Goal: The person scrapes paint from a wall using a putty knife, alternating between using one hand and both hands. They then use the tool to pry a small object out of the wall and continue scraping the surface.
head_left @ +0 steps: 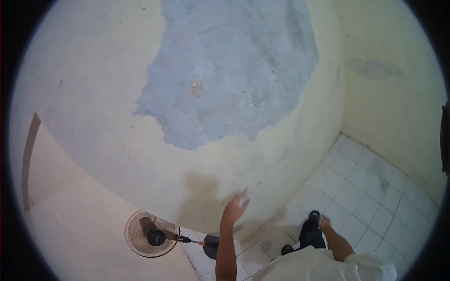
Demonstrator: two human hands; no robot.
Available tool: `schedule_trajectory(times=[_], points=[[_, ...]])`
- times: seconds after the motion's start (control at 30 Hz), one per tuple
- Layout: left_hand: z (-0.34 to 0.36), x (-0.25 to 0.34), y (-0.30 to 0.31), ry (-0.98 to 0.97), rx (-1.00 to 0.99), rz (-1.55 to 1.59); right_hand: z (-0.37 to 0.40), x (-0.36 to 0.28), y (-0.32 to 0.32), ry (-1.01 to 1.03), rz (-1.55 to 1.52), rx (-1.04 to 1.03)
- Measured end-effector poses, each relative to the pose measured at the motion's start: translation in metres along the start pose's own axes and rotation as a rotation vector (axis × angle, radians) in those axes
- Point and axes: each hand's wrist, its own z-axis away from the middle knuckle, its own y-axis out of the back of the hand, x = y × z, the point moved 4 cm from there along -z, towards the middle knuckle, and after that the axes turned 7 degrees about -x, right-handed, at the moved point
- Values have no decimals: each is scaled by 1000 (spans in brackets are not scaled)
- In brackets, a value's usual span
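My left hand (234, 209) is raised in front of the cream wall (262, 164), its thumb and fingers apart. It is slightly blurred. Above it, a large ragged blue-grey patch (229, 70) breaks the cream paint. My right hand (325, 223) hangs low beside my dark trouser leg (311, 236), close to the shoe (314, 214). Its fingers look curled in, and I cannot tell what they hold.
A pedestal fan (152, 234) with a round black base (211, 246) stands at lower left. Pale dust and flakes lie on the white tiled floor (365, 187) along the wall's foot. A second wall (389, 103) meets it at right.
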Motion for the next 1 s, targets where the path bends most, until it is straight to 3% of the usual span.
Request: schedule_trajectory(times=[0.03, 0.07, 0.1, 0.13, 0.17, 0.2, 0.27, 0.3, 0.33, 0.43, 0.67, 0.77, 0.8, 0.9, 1.0], points=[[-29, 35, 13, -53, 0, 58, -15, -74, -23, 266, -384, -28], [-50, 60, 18, -106, 1, 117, -6, -157, -35, 401, -193, -64], [-60, 71, 20, -98, 95, 98, -13, -216, -57, 685, -97, -14], [-69, 80, 22, -93, 196, 78, 0, -276, -73, 767, -233, -131], [-75, 85, 22, -91, 300, 58, 26, -330, -78, 774, -120, -213], [-72, 78, 14, -5, 424, -50, 49, -366, -83, 928, -200, -195], [-69, 29, -18, 107, 677, 179, 111, -421, -75, 1084, -340, -156], [-65, 26, -22, 171, 797, 295, 137, -433, -69, 1063, -283, -154], [-56, 13, -30, 312, 739, 646, 164, -443, -63, 1038, -228, -156], [-39, 25, -12, 269, 376, 1198, 189, -448, -85, 1109, -226, -171], [-28, 38, 4, 117, 515, 967, 208, -459, -89, 1173, -424, -272], [-23, 65, 19, -10, 424, 737, 198, -458, -95, 943, -471, -333], [-28, 67, 16, -126, 469, 779, 202, -461, -90, 961, -485, -319], [-28, 67, 27, -78, 489, 698, 204, -470, -90, 1047, -456, -485], [-26, 64, 39, 17, 473, 757, 213, -479, -84, 892, -540, -696]])
